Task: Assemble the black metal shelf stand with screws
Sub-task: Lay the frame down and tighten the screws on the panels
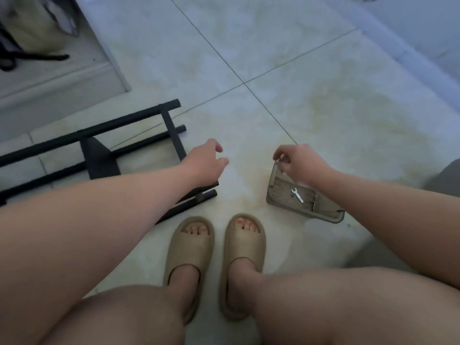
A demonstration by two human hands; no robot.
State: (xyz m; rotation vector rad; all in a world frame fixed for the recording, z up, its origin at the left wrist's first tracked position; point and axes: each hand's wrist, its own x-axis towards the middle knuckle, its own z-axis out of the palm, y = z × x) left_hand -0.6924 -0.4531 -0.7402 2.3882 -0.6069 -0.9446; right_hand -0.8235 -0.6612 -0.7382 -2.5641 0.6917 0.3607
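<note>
The black metal shelf stand [104,135] lies flat on the tiled floor at the left, its tubes running left to right with a cross bar at its right end. My left hand [206,163] hovers over that right end, fingers loosely spread, holding nothing. At the right, a shallow tan tray [281,195] holds a small silver wrench [297,194] and a few screws [314,198]. Above the tray's far end, my right hand [296,161] pinches something small between thumb and fingertips; it looks like a screw, too small to tell.
My two feet in tan slippers [214,260] stand between the stand and the tray. A raised step or door sill [74,78] with a bag and black cords sits at the back left. A wall base runs along the far right.
</note>
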